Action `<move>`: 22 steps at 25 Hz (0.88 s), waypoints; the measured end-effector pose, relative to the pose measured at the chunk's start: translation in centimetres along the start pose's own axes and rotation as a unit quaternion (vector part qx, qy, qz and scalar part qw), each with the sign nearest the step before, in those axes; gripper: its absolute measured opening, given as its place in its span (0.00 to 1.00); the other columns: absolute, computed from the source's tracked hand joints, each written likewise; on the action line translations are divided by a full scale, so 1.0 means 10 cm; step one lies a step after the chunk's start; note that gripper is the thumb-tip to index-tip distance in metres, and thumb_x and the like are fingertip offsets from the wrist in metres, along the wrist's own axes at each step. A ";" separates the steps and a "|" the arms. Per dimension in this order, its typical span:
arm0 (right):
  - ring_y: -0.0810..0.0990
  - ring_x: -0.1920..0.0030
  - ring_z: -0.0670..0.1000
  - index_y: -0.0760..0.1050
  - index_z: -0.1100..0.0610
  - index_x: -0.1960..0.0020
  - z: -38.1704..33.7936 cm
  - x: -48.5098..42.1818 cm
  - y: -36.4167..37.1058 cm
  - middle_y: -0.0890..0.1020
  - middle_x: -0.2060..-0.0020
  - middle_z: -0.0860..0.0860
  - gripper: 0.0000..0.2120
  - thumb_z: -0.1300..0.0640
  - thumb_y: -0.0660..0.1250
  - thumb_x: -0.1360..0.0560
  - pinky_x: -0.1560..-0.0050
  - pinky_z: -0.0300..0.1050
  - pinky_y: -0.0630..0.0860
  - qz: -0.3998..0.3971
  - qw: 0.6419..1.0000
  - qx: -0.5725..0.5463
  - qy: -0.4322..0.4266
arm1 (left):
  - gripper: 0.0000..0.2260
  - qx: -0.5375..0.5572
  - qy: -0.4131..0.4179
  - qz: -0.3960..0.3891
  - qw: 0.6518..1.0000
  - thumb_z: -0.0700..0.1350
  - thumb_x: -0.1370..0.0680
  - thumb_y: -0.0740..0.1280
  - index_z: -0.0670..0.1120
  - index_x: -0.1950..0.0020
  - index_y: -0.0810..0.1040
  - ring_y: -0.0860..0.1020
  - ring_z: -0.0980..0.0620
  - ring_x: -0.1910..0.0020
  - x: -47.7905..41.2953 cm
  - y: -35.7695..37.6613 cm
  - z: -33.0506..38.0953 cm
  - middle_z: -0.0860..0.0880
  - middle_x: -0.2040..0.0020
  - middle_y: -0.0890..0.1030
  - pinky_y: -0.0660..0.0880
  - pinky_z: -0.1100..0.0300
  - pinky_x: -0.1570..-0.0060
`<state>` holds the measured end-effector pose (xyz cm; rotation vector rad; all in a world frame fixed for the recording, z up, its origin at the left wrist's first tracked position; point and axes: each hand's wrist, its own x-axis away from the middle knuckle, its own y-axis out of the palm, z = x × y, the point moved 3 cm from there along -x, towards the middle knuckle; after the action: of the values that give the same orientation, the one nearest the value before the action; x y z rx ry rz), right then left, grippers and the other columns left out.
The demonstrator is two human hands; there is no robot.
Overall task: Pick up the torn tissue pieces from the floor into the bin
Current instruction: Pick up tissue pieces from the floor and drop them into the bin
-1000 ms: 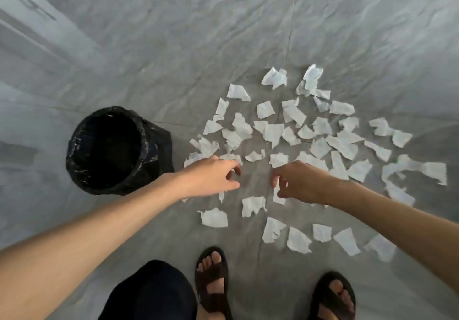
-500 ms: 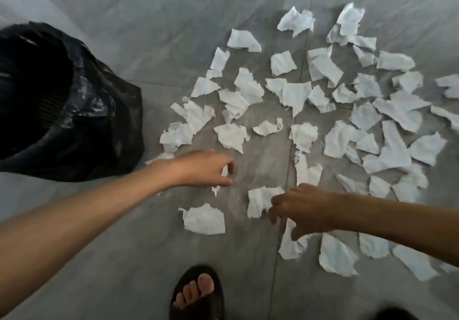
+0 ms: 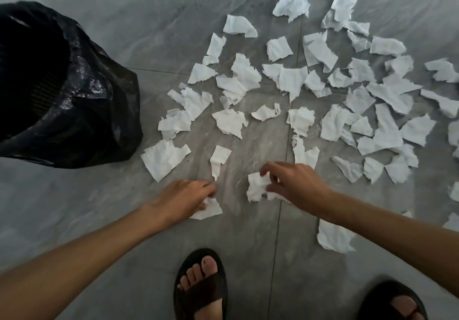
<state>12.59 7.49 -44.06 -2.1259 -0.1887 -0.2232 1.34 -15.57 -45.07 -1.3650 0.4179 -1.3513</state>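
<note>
I'm seeing a grey marbled tile floor (image 3: 87, 220). The bin (image 3: 49, 91) at 10 o'clock, lined with glossy crinkled black plastic, is running off frame. Ragged white tissue pieces (image 3: 323, 91) are lying scattered from 12 to 3. My left hand (image 3: 183, 199) is pinching one scrap (image 3: 208, 210), partly hidden; my right hand (image 3: 293, 183) is pinching a crumpled piece (image 3: 257, 187).

Bare floor (image 3: 74, 208) toward bin (image 3: 62, 91), seemingly unobstructed.
</note>
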 end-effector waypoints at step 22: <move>0.76 0.72 0.47 0.78 0.63 0.54 -0.24 -0.51 -0.55 0.78 0.67 0.56 0.06 0.60 0.69 0.26 0.68 0.41 0.72 0.121 0.791 -0.514 0.309 | 0.07 0.326 -0.176 0.356 0.858 0.47 0.31 0.76 0.46 0.60 0.80 0.67 0.56 0.71 -0.12 -1.75 0.01 0.52 0.70 0.74 0.62 0.66 0.70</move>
<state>6.23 8.12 -39.52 -2.9412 0.7670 -1.0392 -6.45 -8.91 -30.83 -0.7292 0.1525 -0.5158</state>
